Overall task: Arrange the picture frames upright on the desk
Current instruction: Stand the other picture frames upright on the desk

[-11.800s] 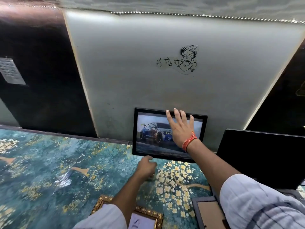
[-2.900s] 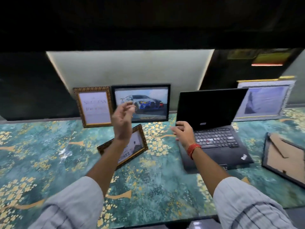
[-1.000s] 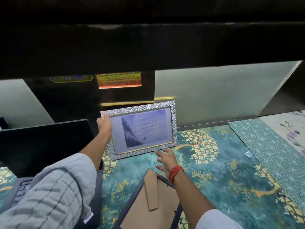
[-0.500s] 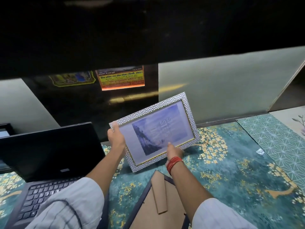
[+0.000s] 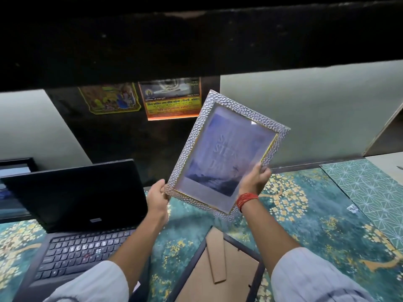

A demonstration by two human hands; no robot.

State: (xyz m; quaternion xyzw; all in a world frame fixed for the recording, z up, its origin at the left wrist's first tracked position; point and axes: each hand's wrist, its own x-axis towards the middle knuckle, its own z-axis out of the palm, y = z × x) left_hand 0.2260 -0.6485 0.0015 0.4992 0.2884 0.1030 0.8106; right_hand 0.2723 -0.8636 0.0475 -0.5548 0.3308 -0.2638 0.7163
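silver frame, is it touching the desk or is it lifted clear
Apart. The head view shows the silver frame held tilted in the air by the left hand and right hand, with the desk visible below its lowest corner.

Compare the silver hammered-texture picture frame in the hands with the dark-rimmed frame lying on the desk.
The silver hammered-texture picture frame is lifted off the desk and tilted; the dark-rimmed frame lies flat on the desk mat. The silver one shows its bluish picture side; the dark one lies face down, its brown cardboard back and stand showing. The left hand and right hand grip the silver one; nothing touches the dark one. Both are rectangular.
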